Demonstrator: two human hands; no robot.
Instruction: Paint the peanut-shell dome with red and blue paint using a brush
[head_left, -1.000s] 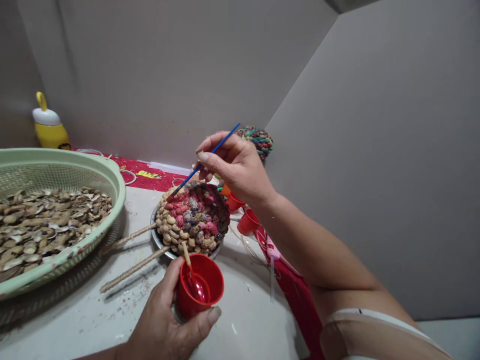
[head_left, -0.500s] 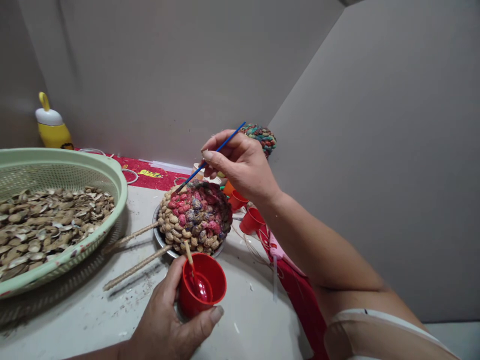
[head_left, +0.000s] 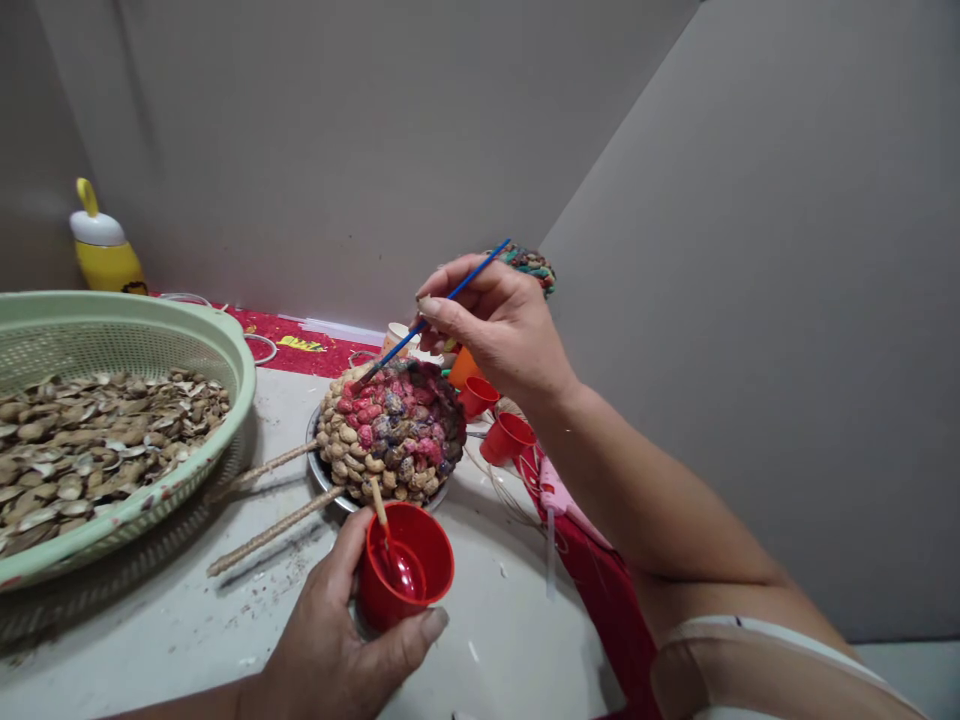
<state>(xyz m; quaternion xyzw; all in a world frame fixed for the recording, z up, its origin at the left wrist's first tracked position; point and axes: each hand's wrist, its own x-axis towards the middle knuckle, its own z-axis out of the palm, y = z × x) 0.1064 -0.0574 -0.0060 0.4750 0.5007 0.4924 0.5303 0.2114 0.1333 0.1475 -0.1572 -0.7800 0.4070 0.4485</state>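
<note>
Over the shell dome (head_left: 390,435), my right hand (head_left: 499,330) pinches the blue brush (head_left: 401,345), tip dabbing its top shells red, while my left hand (head_left: 337,640) clasps the paint cup (head_left: 405,565) just in front of it, and the bare shells lower down call for a fresh, steady load.

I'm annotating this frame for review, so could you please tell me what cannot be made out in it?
All in the head view:
- Painted shell piece by the wall: mostly hidden behind the right hand.
- Metal plate: covered by the shell dome, only its rim shows.
- Green basket: cut off by the left edge.
- Paintbrush tip: too small to tell whether it touches the shells.
- Red cup wall: partly wrapped by the left hand.
</note>
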